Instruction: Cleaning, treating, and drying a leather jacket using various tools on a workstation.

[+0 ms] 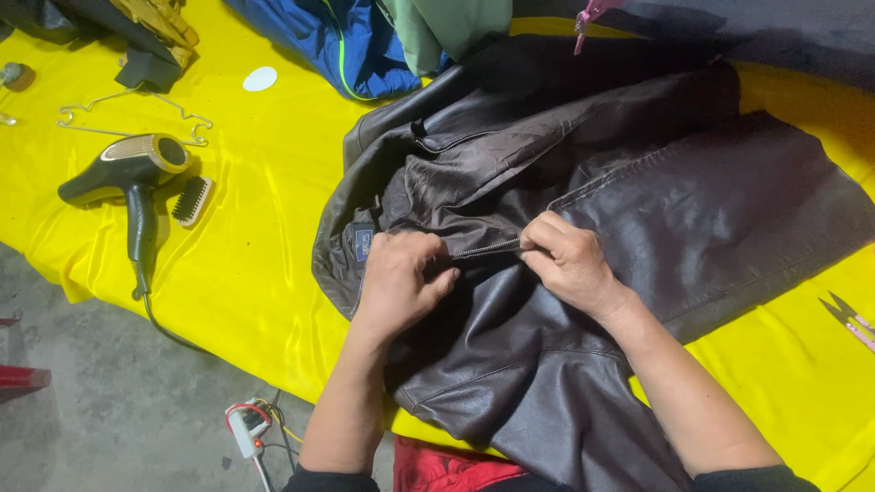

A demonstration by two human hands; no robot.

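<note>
A dark brown leather jacket (638, 191) lies spread on a yellow cloth (246, 228). My left hand (396, 282) presses and grips the jacket's front near its collar label. My right hand (570, 264) pinches the leather at the end of a metal zipper (488, 247) that runs between the two hands. Part of the jacket hangs over the near edge of the cloth toward me.
A black and gold hair dryer (132, 178) with its cord, a small brush (192, 200) and a wire hanger (128, 114) lie at the left. Small snips (848, 319) rest at the right. Blue and green garments (365, 36) sit at the back. A power strip (248, 428) lies on the grey floor.
</note>
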